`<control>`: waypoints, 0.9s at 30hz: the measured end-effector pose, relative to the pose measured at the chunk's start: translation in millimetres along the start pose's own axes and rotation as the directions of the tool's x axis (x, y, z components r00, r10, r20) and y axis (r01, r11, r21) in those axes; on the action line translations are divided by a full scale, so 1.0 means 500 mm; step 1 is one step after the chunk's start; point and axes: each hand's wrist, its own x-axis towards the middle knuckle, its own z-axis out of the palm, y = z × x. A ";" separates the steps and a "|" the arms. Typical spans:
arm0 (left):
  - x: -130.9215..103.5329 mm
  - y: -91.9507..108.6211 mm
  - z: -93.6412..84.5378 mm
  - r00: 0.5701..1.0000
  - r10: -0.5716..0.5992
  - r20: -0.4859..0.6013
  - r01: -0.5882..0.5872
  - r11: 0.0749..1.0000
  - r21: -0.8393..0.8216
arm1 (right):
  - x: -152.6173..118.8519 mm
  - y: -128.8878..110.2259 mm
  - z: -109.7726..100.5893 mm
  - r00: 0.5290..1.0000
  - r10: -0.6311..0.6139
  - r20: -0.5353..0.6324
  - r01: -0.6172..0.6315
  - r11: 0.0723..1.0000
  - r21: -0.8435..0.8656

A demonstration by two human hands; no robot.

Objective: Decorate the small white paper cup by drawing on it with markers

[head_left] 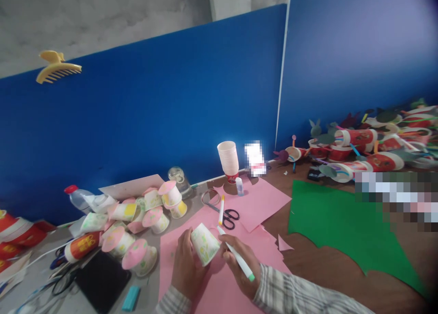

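My left hand [186,266] is wrapped round a white paper cup [204,244] with green and yellow drawings on its side. The cup is tilted above pink paper [219,291]. Beside it, my right hand [241,261] grips a white marker [239,259] with a green end. The marker's upper end is close to the cup's right side; whether they touch is not clear. Just beyond the hands lie black-handled scissors [230,218] and a yellow-and-white marker [221,210]. A glue stick [239,187] stands on the pink paper, near a stack of cups [228,158].
Several decorated cups with pink tops [140,257] sit at the left, near a black flat object [101,280] and a turquoise block [131,298]. Green paper [342,223] lies at the right, with several red cup figures [359,138] behind it. A blue partition [171,100] borders the table.
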 end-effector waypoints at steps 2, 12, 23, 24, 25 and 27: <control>0.000 0.000 0.001 1.000 -0.002 0.002 0.002 1.000 0.003 | 0.002 -0.003 -0.001 0.997 0.036 0.073 -0.036 0.999 -0.007; 0.006 0.008 -0.005 1.000 0.022 -0.001 -0.022 1.000 0.019 | 0.013 -0.018 0.000 0.998 0.038 0.056 -0.034 0.997 -0.063; 0.007 0.013 -0.007 1.000 0.003 -0.003 -0.003 0.999 0.043 | 0.009 -0.001 0.011 1.000 0.009 0.017 -0.008 0.998 -0.070; 0.006 0.011 -0.006 1.000 0.008 0.002 -0.008 0.999 0.039 | 0.009 -0.002 0.011 1.000 0.006 0.019 -0.004 0.997 -0.072; 0.006 0.009 -0.006 1.000 0.012 0.004 -0.012 0.999 0.036 | 0.011 -0.005 0.011 1.000 0.002 0.016 -0.001 0.997 -0.076; 0.005 0.008 -0.005 1.000 0.020 0.004 -0.021 0.999 0.033 | 0.013 -0.009 0.012 1.000 -0.004 0.007 0.005 0.996 -0.089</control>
